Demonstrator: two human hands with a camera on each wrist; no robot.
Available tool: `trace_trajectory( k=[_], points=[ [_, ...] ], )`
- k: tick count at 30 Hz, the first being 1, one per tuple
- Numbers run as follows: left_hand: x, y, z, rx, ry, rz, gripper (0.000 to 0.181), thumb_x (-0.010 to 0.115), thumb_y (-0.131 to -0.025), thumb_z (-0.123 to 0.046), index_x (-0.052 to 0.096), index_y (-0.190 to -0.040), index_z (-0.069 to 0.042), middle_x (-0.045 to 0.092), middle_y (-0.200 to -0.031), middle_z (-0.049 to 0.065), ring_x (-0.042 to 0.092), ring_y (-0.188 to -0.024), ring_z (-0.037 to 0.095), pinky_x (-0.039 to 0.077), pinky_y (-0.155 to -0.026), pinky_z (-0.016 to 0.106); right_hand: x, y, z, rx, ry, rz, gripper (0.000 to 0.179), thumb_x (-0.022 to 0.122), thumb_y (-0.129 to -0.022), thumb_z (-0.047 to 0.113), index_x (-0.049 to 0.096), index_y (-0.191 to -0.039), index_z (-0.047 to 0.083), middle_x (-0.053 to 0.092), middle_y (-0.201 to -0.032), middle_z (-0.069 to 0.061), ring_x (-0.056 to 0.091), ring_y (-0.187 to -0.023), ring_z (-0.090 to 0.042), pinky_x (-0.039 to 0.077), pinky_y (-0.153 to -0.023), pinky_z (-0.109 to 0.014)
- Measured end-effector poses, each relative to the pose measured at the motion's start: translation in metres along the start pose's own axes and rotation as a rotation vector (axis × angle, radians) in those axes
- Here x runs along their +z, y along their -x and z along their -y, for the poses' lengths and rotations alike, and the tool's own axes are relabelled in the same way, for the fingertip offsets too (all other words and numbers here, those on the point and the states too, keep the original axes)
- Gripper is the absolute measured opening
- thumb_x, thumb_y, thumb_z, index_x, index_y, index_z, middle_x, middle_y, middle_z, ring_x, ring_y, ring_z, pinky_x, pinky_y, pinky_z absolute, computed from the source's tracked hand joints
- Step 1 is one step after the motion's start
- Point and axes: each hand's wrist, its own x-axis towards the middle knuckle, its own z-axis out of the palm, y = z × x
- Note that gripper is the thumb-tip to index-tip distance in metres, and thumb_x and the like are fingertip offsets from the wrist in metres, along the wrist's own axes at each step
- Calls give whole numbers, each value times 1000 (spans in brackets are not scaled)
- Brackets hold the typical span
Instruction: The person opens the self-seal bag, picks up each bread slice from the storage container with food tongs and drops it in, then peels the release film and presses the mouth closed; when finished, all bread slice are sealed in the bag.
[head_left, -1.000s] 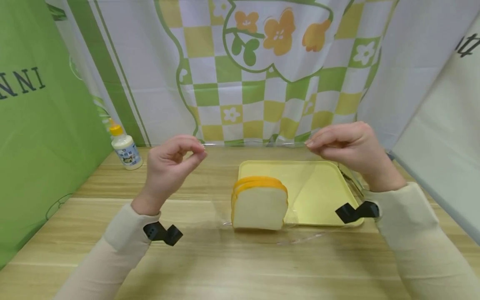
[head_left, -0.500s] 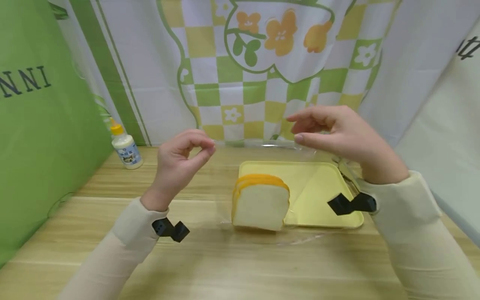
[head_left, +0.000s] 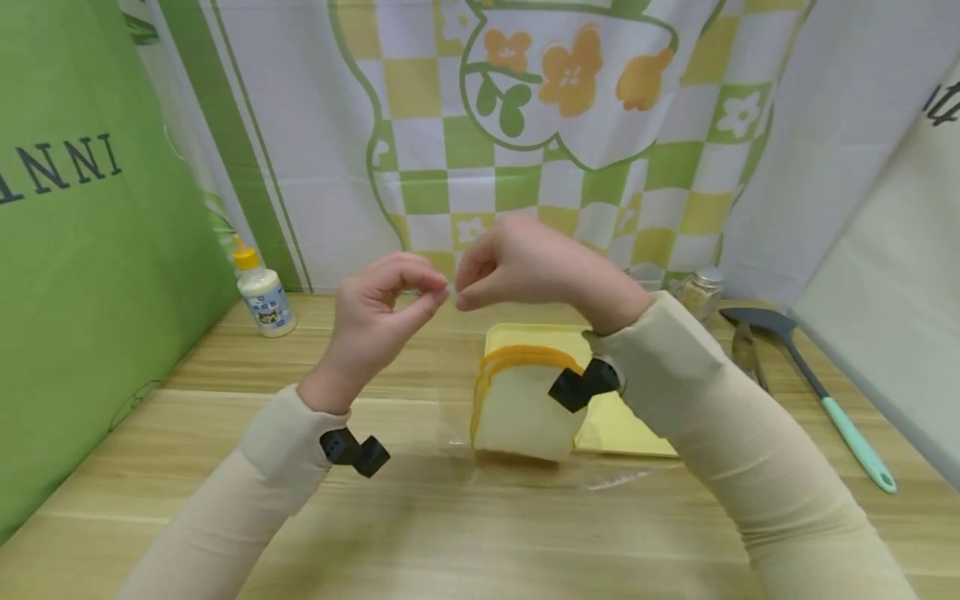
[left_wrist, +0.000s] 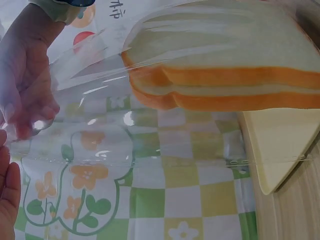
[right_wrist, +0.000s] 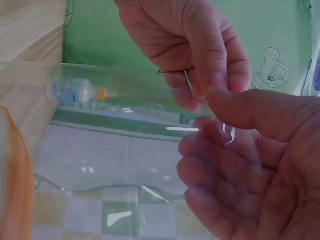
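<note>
Slices of bread (head_left: 521,412) with orange crusts stand upright inside a clear plastic bag (left_wrist: 150,142) over the table. My left hand (head_left: 382,312) pinches the bag's top edge at the left between thumb and fingertips. Just beside those fingertips, my right hand (head_left: 525,267) has its thumb and fingers on the same edge. In the right wrist view, the film passes between the right hand's thumb and fingers (right_wrist: 225,175), close to the left hand (right_wrist: 200,45). The right forearm hides part of the yellow tray (head_left: 637,429) behind the bread.
A squeeze bottle (head_left: 267,300) with a yellow cap stands at the back left. On the right lie a turner (head_left: 847,433) with a mint handle and a metal utensil (head_left: 746,354). A lidded glass jar (head_left: 701,292) stands behind the right forearm.
The right hand lets go of the bag's right top edge, opens, and moves left to the left hand's fingertips. The left hand shifts slightly right, still pinching. The turner and jar come into view.
</note>
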Motion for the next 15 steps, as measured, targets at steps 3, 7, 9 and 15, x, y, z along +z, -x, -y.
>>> trace_trajectory(
  k=[3, 7, 9, 15],
  points=[
    [1, 0, 0, 16, 4, 1, 14, 64, -74, 19, 66, -80, 6, 64, -80, 14, 59, -83, 15, 52, -76, 28, 2, -3, -1, 10, 25, 14, 5, 70, -79, 15, 72, -75, 12, 64, -65, 5, 52, -65, -11, 42, -63, -24],
    [1, 1, 1, 34, 2, 2, 14, 64, -73, 20, 65, -80, 8, 64, -80, 15, 59, -82, 15, 52, -75, 27, 0, 1, -8, 41, 30, 16, 7, 70, -77, 12, 71, -70, 11, 59, -61, 5, 51, -63, -12, 41, -62, -24],
    [0, 2, 1, 36, -8, -2, 13, 64, -74, 19, 65, -80, 7, 64, -80, 15, 59, -82, 15, 52, -75, 26, -2, 6, -12, 58, 29, 16, 8, 70, -77, 11, 71, -69, 11, 60, -61, 4, 52, -63, -13, 42, -62, -25],
    [-3, 4, 2, 39, -16, -17, 14, 63, -74, 19, 65, -79, 7, 64, -81, 16, 60, -81, 15, 52, -74, 26, -11, 22, -27, 141, 40, 43, 7, 69, -80, 12, 72, -73, 11, 65, -67, 2, 57, -67, -13, 45, -65, -28]
  ],
)
